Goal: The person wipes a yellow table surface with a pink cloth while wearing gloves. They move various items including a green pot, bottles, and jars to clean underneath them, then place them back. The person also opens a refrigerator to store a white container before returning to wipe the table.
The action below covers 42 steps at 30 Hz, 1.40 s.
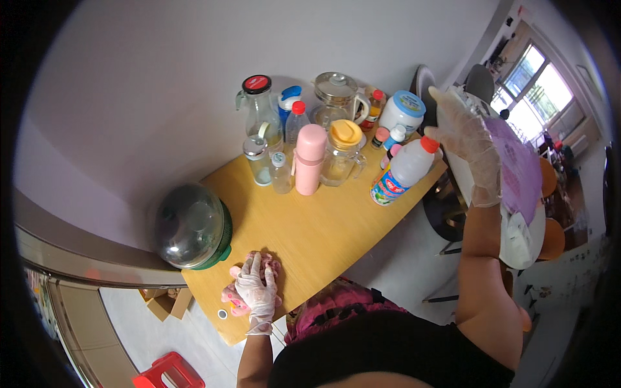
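Note:
My left hand (256,287), in a thin clear glove, presses down on a bunched pink cloth (269,266) at the near left corner of the wooden table (310,233). Its fingers bend over the cloth, part of which sticks out on both sides. My right hand (461,133), gloved too, is raised at the table's right end with fingers apart and nothing held. Its thumb is close to the red cap of a white plastic bottle (412,162) with a colourful label; whether they touch is unclear.
Along the wall side stand a pink thermos (311,160), a glass jug with yellow lid (343,155), a glass kettle (335,97), a black-lidded glass pitcher (257,106) and a white tub (402,114). A domed green container (194,228) sits left. A red stool (170,373) is on the floor.

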Each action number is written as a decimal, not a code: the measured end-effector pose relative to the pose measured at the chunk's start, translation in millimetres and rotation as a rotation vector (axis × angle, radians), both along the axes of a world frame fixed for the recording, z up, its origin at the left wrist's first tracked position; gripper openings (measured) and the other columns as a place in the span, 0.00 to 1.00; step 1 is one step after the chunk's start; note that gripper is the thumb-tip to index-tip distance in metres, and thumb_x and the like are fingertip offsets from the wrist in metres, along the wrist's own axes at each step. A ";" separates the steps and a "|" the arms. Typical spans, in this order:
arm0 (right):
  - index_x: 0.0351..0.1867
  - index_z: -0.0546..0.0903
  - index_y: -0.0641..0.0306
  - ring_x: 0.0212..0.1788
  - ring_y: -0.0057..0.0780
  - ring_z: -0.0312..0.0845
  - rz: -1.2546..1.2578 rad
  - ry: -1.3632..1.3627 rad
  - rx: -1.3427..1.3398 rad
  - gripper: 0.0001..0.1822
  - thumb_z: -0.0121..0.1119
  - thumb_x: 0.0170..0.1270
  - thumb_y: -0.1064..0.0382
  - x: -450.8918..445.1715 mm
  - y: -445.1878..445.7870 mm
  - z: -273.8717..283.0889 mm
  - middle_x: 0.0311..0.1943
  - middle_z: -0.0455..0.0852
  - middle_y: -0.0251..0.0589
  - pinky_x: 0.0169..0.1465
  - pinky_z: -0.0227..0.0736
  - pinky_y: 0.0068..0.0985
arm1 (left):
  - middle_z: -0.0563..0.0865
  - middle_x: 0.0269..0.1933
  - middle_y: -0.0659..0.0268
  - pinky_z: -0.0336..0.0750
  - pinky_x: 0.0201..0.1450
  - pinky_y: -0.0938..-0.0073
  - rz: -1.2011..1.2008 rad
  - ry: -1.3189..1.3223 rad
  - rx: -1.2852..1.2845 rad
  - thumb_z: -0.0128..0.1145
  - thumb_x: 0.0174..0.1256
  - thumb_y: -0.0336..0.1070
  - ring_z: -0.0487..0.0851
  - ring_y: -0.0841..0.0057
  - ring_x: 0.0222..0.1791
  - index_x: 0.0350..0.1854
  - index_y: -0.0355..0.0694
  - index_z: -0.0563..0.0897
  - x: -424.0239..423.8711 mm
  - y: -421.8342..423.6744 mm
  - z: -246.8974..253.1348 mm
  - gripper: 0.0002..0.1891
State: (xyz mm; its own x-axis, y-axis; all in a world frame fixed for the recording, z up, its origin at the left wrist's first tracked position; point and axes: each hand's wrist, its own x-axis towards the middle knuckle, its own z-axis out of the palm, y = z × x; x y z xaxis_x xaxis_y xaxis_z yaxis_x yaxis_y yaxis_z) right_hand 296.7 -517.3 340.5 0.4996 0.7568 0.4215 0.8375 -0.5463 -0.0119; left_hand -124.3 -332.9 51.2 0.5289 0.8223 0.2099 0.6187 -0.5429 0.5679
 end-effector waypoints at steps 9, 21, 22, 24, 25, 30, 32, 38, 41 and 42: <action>0.69 0.72 0.56 0.55 0.48 0.80 -0.090 0.223 -0.245 0.39 0.69 0.53 0.49 8.2 -7.8 -50.5 0.52 0.84 0.51 0.59 0.73 0.39 | 0.84 0.56 0.54 0.74 0.60 0.59 0.047 -0.007 0.040 0.63 0.61 0.39 0.82 0.56 0.55 0.57 0.42 0.84 -4.8 2.0 -7.2 0.20; 0.46 0.84 0.60 0.44 0.49 0.85 0.361 0.340 -0.148 0.21 0.68 0.50 0.55 -99.0 55.1 21.4 0.39 0.88 0.50 0.50 0.77 0.38 | 0.86 0.54 0.61 0.75 0.53 0.57 0.083 0.005 0.058 0.64 0.60 0.42 0.82 0.58 0.52 0.56 0.49 0.84 -6.4 2.3 -2.9 0.20; 0.49 0.83 0.59 0.46 0.47 0.85 0.433 0.398 -0.095 0.22 0.67 0.51 0.57 -118.9 73.2 30.6 0.42 0.88 0.51 0.52 0.77 0.36 | 0.86 0.54 0.61 0.75 0.53 0.57 0.094 0.016 0.071 0.63 0.60 0.42 0.82 0.58 0.52 0.56 0.49 0.84 -9.0 2.9 -4.0 0.20; 0.51 0.83 0.59 0.47 0.47 0.85 0.568 0.406 -0.014 0.22 0.66 0.53 0.57 -135.8 114.6 35.8 0.44 0.88 0.51 0.53 0.77 0.35 | 0.86 0.54 0.61 0.75 0.52 0.57 0.093 0.019 0.043 0.61 0.62 0.45 0.83 0.59 0.51 0.56 0.49 0.84 -9.6 4.1 -4.8 0.20; 0.52 0.82 0.58 0.48 0.47 0.85 0.630 0.411 0.027 0.22 0.66 0.55 0.57 -142.0 135.1 38.4 0.44 0.88 0.52 0.53 0.77 0.35 | 0.86 0.54 0.60 0.75 0.51 0.57 0.086 0.020 0.027 0.60 0.63 0.47 0.83 0.59 0.51 0.57 0.49 0.84 -8.7 4.2 -5.5 0.20; 0.53 0.81 0.61 0.49 0.47 0.83 0.653 0.397 0.046 0.20 0.64 0.60 0.57 -176.4 248.4 30.1 0.45 0.87 0.52 0.56 0.76 0.35 | 0.86 0.56 0.62 0.77 0.51 0.58 0.077 -0.030 0.032 0.61 0.62 0.47 0.84 0.60 0.50 0.56 0.48 0.84 -8.5 5.6 -8.5 0.20; 0.53 0.81 0.64 0.50 0.46 0.83 0.636 0.316 -0.030 0.21 0.64 0.60 0.57 -170.6 298.0 7.3 0.44 0.86 0.54 0.59 0.75 0.34 | 0.86 0.56 0.62 0.77 0.51 0.58 0.076 -0.043 0.006 0.61 0.62 0.47 0.84 0.60 0.50 0.56 0.48 0.84 -8.9 5.7 -9.2 0.20; 0.54 0.82 0.63 0.53 0.53 0.82 0.534 0.146 -0.234 0.22 0.61 0.58 0.58 -158.7 380.4 -34.2 0.48 0.86 0.57 0.57 0.76 0.40 | 0.86 0.55 0.62 0.77 0.49 0.59 0.098 -0.051 0.021 0.61 0.61 0.47 0.84 0.60 0.47 0.55 0.48 0.84 -10.8 4.6 -7.9 0.20; 0.52 0.82 0.64 0.52 0.55 0.81 0.519 0.207 -0.245 0.22 0.60 0.57 0.57 -146.9 393.4 -46.5 0.46 0.86 0.57 0.57 0.76 0.40 | 0.86 0.55 0.62 0.77 0.49 0.59 0.098 -0.056 0.025 0.61 0.62 0.47 0.84 0.60 0.47 0.56 0.48 0.84 -10.6 4.8 -10.7 0.20; 0.52 0.82 0.64 0.52 0.55 0.81 0.513 0.207 -0.244 0.22 0.60 0.57 0.57 -142.0 395.7 -50.3 0.46 0.86 0.57 0.56 0.76 0.40 | 0.86 0.55 0.62 0.77 0.49 0.59 0.096 -0.054 0.017 0.61 0.62 0.47 0.84 0.60 0.47 0.56 0.48 0.84 -9.8 4.7 -10.8 0.20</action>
State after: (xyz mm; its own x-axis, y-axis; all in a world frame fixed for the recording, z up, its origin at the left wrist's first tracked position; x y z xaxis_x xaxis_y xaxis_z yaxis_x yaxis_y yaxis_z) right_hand 154.8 -121.5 290.2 0.0984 0.9855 0.1382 0.9885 -0.0808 -0.1278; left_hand -134.1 -328.3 40.4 0.4355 0.8646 0.2505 0.6372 -0.4926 0.5927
